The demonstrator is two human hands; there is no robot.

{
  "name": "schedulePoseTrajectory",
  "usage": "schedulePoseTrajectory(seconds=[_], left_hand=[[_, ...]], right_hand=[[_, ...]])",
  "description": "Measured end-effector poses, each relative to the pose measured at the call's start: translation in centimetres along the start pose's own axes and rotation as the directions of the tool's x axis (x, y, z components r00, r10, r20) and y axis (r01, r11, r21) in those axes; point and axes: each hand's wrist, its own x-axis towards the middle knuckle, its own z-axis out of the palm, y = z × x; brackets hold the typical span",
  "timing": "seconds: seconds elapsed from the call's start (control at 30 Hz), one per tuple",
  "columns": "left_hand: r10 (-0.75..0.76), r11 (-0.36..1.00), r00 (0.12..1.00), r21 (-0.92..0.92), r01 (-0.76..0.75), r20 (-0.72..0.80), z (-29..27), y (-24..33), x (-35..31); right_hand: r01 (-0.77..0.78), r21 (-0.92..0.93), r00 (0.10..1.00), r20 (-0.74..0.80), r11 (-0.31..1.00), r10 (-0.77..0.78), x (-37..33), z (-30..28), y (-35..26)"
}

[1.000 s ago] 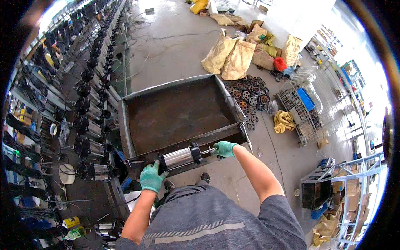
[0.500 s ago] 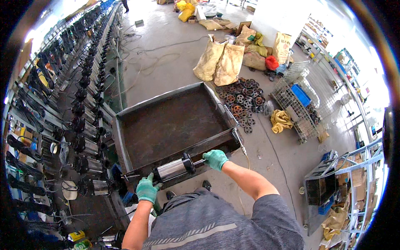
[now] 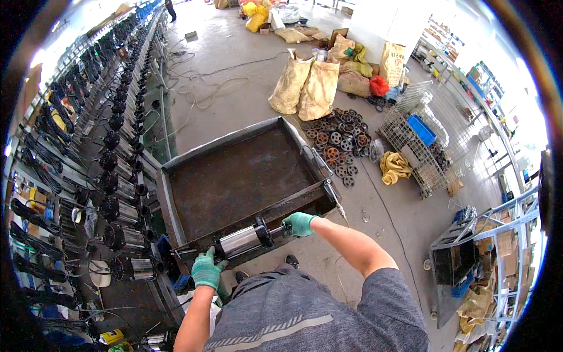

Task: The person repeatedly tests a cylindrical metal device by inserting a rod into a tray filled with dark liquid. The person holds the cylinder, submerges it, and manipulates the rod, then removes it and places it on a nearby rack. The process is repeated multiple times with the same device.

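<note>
A shiny steel motor-like cylinder (image 3: 239,242) with black end pieces lies across the near ledge of a shallow metal tray (image 3: 240,179). My left hand (image 3: 207,268), in a green glove, is closed around its left end, with the fingertips near the rim. My right hand (image 3: 301,224), gloved alike, grips the thin shaft end that sticks out at the right. The palm hides what part of the shaft it covers.
On the left, a long rack holds several similar cylinders (image 3: 132,268) with black cables. Beyond the tray's right corner lie a heap of small wheels (image 3: 339,141) and two upright sacks (image 3: 318,91). A wire cage cart (image 3: 410,149) and a shelf frame (image 3: 507,240) stand farther right.
The cylinder and both hands have shifted slightly to the left. The right hand still holds the shaft end, and the left hand stays at the other end.
</note>
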Motion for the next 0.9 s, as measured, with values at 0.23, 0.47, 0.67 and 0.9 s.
schedulePoseTrajectory(seconds=[0.23,0.47,0.67,0.9], left_hand=[[-0.010,1.000,1.000,0.021,0.010,0.003,0.5,-0.2,-0.1],[-0.002,1.000,1.000,0.024,0.002,-0.017,1.1,-0.4,0.1],[0.006,0.999,0.999,0.038,-0.005,-0.041,1.2,-0.8,-0.3],[-0.027,1.000,0.999,-0.004,0.028,0.017,-0.2,0.3,-0.2]], right_hand=[[-0.103,-0.190,0.994,0.011,0.976,0.108,0.8,0.3,-0.4],[-0.096,0.782,0.995,0.098,0.616,0.031,-0.1,0.8,1.6],[-0.256,0.961,0.966,0.250,0.104,0.069,-0.8,0.4,0.0],[-0.136,0.737,0.978,0.206,0.662,-0.029,-1.1,-1.4,-1.3]])
